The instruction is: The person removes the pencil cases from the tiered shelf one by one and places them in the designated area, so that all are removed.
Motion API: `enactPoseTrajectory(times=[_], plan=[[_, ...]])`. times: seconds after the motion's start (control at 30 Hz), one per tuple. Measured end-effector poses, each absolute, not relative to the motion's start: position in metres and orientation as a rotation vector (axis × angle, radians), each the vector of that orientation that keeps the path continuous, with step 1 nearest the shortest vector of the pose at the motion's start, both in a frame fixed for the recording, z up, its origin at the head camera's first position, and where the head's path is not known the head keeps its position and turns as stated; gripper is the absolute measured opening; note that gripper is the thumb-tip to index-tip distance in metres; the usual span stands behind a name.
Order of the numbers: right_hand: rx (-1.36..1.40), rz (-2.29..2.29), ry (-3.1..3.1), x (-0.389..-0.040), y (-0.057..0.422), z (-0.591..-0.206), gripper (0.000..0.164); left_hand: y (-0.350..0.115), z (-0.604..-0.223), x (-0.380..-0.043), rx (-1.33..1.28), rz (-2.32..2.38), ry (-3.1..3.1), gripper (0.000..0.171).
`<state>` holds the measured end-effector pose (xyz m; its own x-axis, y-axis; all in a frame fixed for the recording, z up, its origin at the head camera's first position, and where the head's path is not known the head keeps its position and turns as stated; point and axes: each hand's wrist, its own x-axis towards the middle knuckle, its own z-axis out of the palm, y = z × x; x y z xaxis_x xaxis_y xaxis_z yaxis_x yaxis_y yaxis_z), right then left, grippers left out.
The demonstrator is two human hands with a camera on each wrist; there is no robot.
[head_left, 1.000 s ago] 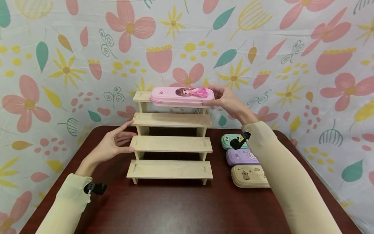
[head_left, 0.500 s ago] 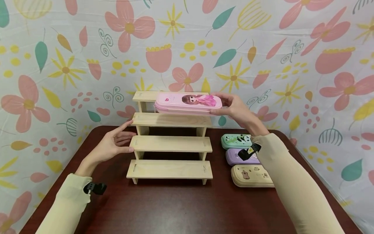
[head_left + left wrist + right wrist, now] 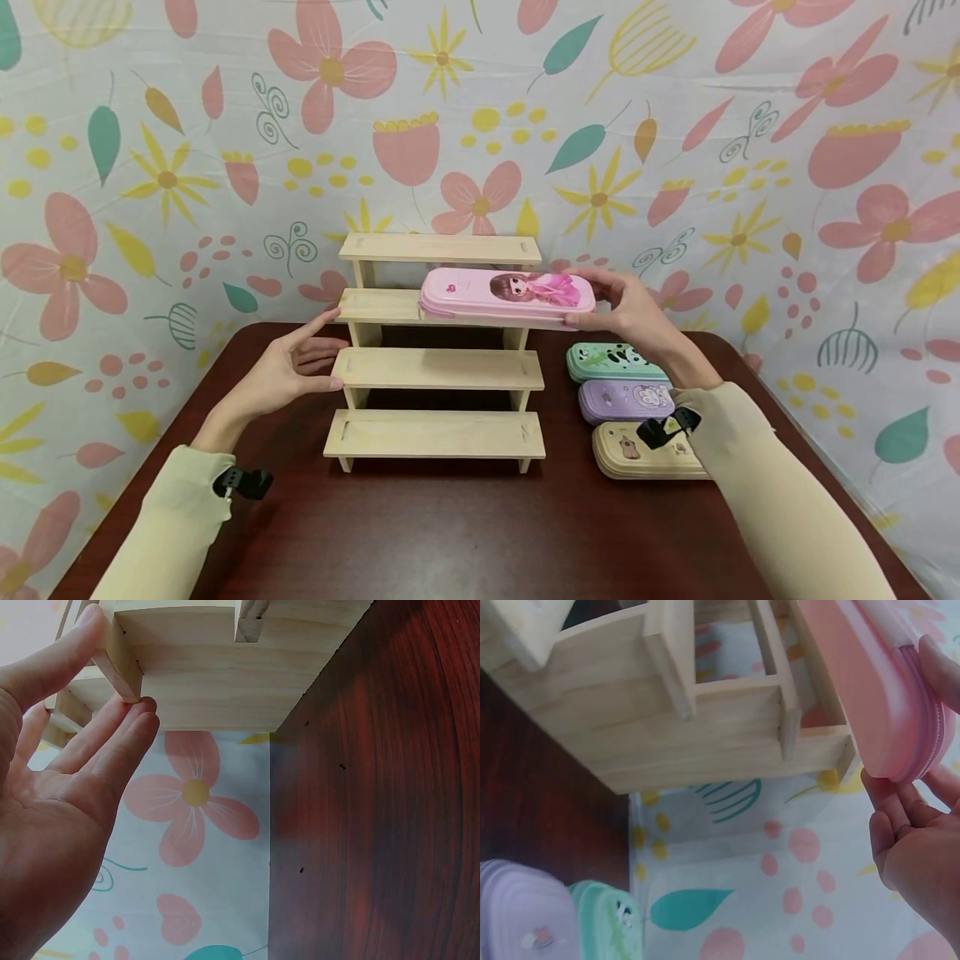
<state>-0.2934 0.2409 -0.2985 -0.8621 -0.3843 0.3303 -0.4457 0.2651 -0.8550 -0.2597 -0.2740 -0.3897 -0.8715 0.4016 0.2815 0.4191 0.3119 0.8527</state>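
Observation:
A pink pencil case with a doll picture on its lid is held level in my right hand, thumb and fingers gripping its right end. In the head view it overlaps the third step of the pale wooden tiered rack. Its zipped side shows close up in the right wrist view, the case standing beside the rack's end. With extended fingers, my left hand touches the rack's left side. The left wrist view shows thumb and fingertips against a shelf end.
To the right of the rack, green, purple and cream pencil cases lie in a row on the dark brown table. A flower-patterned cloth hangs behind the table.
My right hand has brought the pink pencil case down and to the right from the top step, toward me. The left hand stays at the rack's side.

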Motion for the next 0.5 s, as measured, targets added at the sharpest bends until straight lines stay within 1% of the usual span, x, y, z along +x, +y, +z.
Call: enactPoseTrajectory(times=[0.13,0.5], plan=[[0.771,1.709,-2.464,-0.285,0.251,-0.307,0.058,-0.275,-0.389,-0.260,-0.797,-1.653,-2.530,0.106],[0.807,1.759,-2.469,-0.263,0.275,-0.324,0.059,-0.274,-0.391,-0.260,-0.811,-1.655,-2.516,0.105]])
